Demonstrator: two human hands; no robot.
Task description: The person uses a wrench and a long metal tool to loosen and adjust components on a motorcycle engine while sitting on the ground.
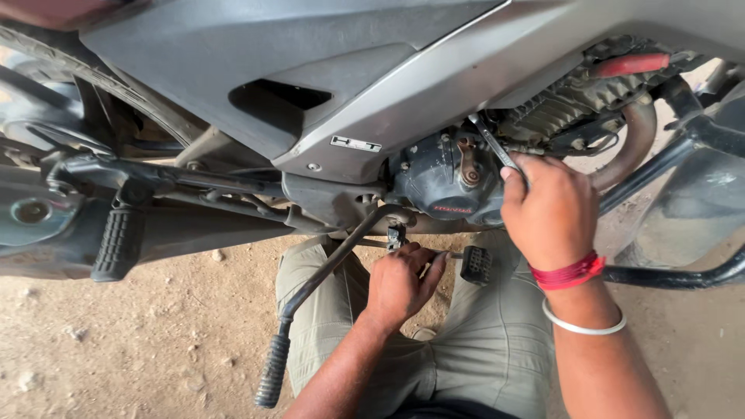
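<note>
Spanner [490,145] handle hidden in right hand [549,209]

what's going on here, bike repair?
A person crouches on dirt ground beside a grey motorcycle, working low at its engine. The right hand holds a metal spanner up against the engine casing. The left hand is underneath, at the bracket by the footpeg and the base of the bent kick lever. Whether a bolt is turning cannot be told.
</note>
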